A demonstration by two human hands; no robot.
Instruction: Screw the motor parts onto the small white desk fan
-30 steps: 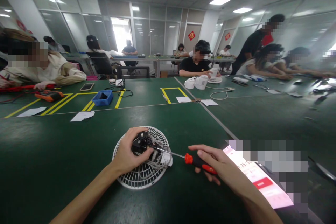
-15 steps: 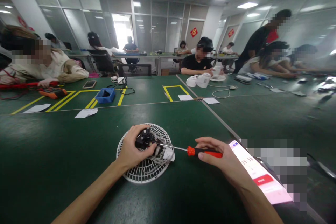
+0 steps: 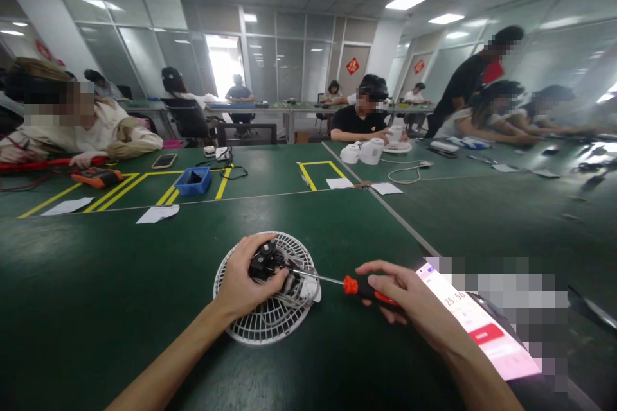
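A white round fan grille [image 3: 260,324] lies flat on the green table [image 3: 96,282] right in front of me. On top of it sits a black motor part [image 3: 264,262] with white wires and a white piece [image 3: 303,289]. My left hand [image 3: 243,282] is closed around that motor part and holds it on the grille. My right hand [image 3: 402,298] grips the red-and-black handle of a screwdriver [image 3: 359,288]. Its thin shaft points left, and the tip rests at the motor part.
A phone with a lit screen [image 3: 475,327] lies by my right wrist. Farther back are a blue tray [image 3: 193,181], yellow tape lines [image 3: 315,170], paper slips, an orange meter [image 3: 96,176] and white fan parts [image 3: 369,151]. Several people sit at the tables around.
My hands, the grille and the screwdriver stay almost where they were. The screwdriver handle has turned slightly in my right hand, and the view has shifted a little.
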